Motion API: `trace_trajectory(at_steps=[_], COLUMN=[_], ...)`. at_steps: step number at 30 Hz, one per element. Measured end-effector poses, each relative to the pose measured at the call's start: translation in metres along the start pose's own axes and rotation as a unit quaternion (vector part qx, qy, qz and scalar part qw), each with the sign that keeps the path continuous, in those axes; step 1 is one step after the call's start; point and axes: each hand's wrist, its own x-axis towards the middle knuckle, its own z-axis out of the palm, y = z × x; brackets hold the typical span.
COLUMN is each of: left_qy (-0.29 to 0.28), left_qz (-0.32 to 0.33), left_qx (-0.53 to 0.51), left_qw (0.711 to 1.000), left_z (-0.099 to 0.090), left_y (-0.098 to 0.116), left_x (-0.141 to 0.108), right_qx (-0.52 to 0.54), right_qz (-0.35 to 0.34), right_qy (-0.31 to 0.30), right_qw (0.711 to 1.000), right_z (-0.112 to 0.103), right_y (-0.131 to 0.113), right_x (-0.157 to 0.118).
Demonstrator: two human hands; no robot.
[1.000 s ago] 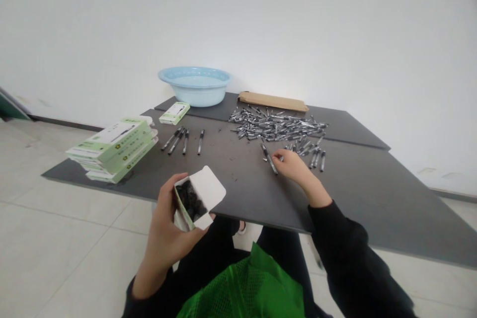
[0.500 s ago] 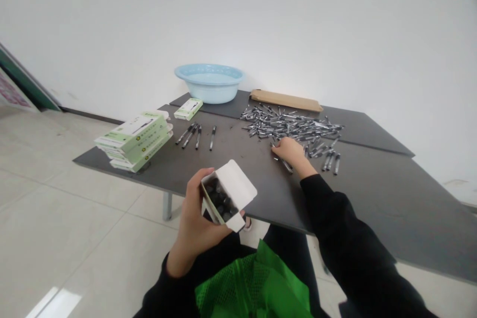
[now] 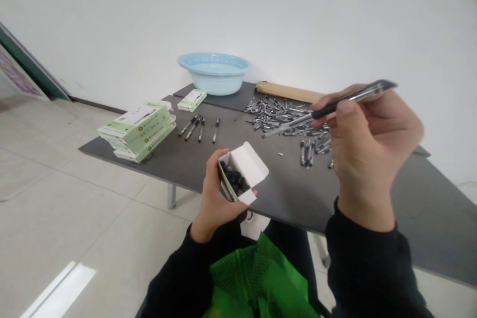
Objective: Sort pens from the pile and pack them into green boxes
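My left hand (image 3: 218,194) is wrapped round a small open box (image 3: 251,164) at the near edge of the table. Its white flap stands up, and black-capped pens (image 3: 234,179) fill it, their ends showing. Raised close to the camera on the right, my right hand (image 3: 365,134) pinches a clear pen with a black grip (image 3: 331,108), its thin end pointing left and down. Behind that hand lies a heap of pens (image 3: 276,119) on the table, partly hidden. Several pens (image 3: 201,128) lie apart, left of the heap.
Green and white boxes are stacked (image 3: 137,129) at the table's left end. One more box (image 3: 192,100) lies in front of a blue basin (image 3: 218,77). A brown cardboard piece (image 3: 286,91) rests along the back of the grey table (image 3: 276,184).
My right hand has risen from the table beside the heap with a pen and come close to the camera. The view has shifted, and my left hand still holds the box, slightly further right and higher.
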Motion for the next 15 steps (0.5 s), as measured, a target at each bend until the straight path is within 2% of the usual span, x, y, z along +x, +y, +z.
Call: trace_trajectory(at_steps=[3, 4, 7, 10, 15], left_qy=[0.002, 0.001, -0.005, -0.004, -0.011], left_qz=[-0.004, -0.011, -0.04, -0.059, -0.039], left_qx=[-0.013, -0.014, -0.018, -0.025, -0.021], left_qw=[1.0, 1.0, 0.999, 0.998, 0.999], left_z=[0.0, 0.0, 0.001, 0.002, 0.002], left_y=[0.001, 0.001, 0.003, 0.004, 0.005], left_x=[0.0, 0.0, -0.003, -0.005, -0.006], right_qx=[0.069, 0.073, 0.032, 0.002, -0.033], right_qz=[-0.027, -0.027, -0.024, -0.028, -0.038], right_qy=[0.034, 0.027, -0.074, -0.181, -0.254], right_qw=[0.997, 0.997, 0.996, 0.983, 0.966], right_z=[0.017, 0.021, 0.027, 0.026, 0.026], right_y=[-0.015, -0.017, -0.016, -0.011, -0.007], right_x=[-0.015, -0.02, -0.03, -0.034, -0.031])
